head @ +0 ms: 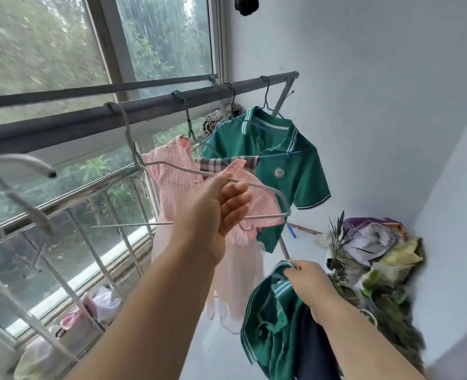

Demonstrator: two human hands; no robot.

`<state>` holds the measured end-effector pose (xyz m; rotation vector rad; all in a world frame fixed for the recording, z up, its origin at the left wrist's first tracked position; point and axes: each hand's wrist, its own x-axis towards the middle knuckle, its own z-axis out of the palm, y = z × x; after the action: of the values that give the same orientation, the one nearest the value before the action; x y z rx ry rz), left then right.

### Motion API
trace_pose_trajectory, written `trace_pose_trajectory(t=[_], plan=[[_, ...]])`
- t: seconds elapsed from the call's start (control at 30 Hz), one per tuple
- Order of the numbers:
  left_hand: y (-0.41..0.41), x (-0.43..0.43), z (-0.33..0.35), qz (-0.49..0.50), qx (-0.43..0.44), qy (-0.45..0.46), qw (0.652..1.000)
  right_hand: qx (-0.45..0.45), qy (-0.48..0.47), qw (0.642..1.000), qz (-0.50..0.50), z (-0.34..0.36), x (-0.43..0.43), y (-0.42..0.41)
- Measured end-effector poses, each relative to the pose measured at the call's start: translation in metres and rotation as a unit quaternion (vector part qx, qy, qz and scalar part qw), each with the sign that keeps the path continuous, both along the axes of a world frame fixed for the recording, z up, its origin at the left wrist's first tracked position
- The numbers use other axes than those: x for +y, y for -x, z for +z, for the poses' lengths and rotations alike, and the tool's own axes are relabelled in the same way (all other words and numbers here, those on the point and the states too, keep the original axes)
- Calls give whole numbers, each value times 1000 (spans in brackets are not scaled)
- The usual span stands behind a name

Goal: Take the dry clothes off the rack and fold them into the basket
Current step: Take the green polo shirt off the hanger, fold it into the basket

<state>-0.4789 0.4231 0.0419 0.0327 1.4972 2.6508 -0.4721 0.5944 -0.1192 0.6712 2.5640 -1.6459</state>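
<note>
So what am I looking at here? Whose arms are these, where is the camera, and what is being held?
There is no machine here. These are a person's two bare arms, filmed by one wide-angle camera worn on the head, looking forward and down. The wide lens is why the window and bars look bent.

The left hand reaches up to an empty white hanger hooked on the drying rail. Its fingers look loose, so I would not call it a grip.

The right hand, lower down, grips a bunched green shirt with something dark beneath it.

A pink garment and a green polo shirt hang on the rail. A heap of odds and ends lies by the wall.
</note>
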Motion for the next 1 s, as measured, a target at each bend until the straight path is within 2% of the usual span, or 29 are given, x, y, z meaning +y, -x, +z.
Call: trace_pose_trajectory(t=[0.23,0.4,0.5,0.53,0.57,0.63,0.7,0.77,0.83,0.93,1.0], plan=[[-30,16,-50,82,-41,100,991,46,23,999,18,43,44,-50],[-58,46,-96,139,13,229,963,85,11,995,40,72,77,-82],[-71,66,-129,144,57,360,920,107,26,993,51,84,101,-103],[-73,71,-141,118,70,407,903,111,29,992,57,88,108,-108],[-74,77,-151,62,67,462,882,116,37,991,59,90,116,-113],[-78,92,-169,-75,41,567,820,127,61,989,53,93,133,-125],[-85,106,-176,-134,13,612,780,135,78,987,43,94,150,-137],[-87,114,-178,-106,0,604,790,138,82,987,31,94,165,-148],[-86,125,-174,-61,-12,576,815,134,43,990,7,91,182,-160],[-85,140,-155,-11,-32,504,863,86,-128,988,-29,80,206,-174],[-88,154,-143,-13,-36,463,886,59,-191,979,-42,72,219,-185]])
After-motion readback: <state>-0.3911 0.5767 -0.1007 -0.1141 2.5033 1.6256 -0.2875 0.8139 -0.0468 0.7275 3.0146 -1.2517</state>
